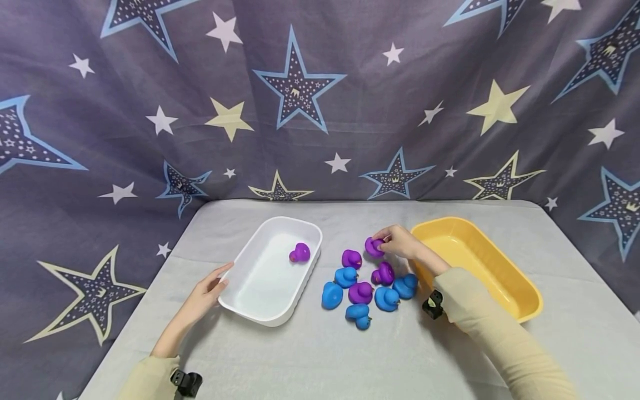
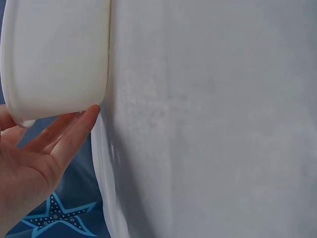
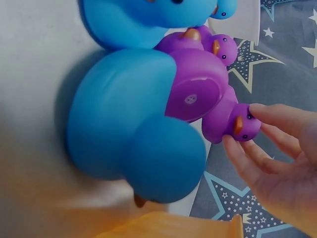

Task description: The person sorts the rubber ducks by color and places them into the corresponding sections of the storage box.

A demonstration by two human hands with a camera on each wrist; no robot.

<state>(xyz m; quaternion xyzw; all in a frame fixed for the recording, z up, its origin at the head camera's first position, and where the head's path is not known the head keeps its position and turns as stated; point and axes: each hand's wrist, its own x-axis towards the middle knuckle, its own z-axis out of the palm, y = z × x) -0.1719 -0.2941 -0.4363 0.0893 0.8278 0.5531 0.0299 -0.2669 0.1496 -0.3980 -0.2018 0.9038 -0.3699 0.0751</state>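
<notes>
My right hand (image 1: 402, 243) pinches a purple rubber duck (image 1: 372, 248) at the far edge of a duck group. In the right wrist view, thumb and fingers grip that duck by its head. Left of it sits a purple duck (image 1: 351, 259); just below lies a tipped purple duck (image 1: 384, 273), its flat base facing the wrist camera. My left hand (image 1: 200, 300) touches the near left side of a white tray (image 1: 260, 283), its fingers fairly straight. Inside that tray, by the right wall, is one purple duck (image 1: 300, 253).
Several blue ducks, among them one by the yellow tray (image 1: 405, 285) and one nearest me (image 1: 358, 314), surround another purple duck (image 1: 361, 293). A yellow tray (image 1: 480, 261) stands right, under my right forearm. Behind the light cloth-covered table (image 1: 320, 361) hangs a star-patterned curtain (image 1: 320, 150).
</notes>
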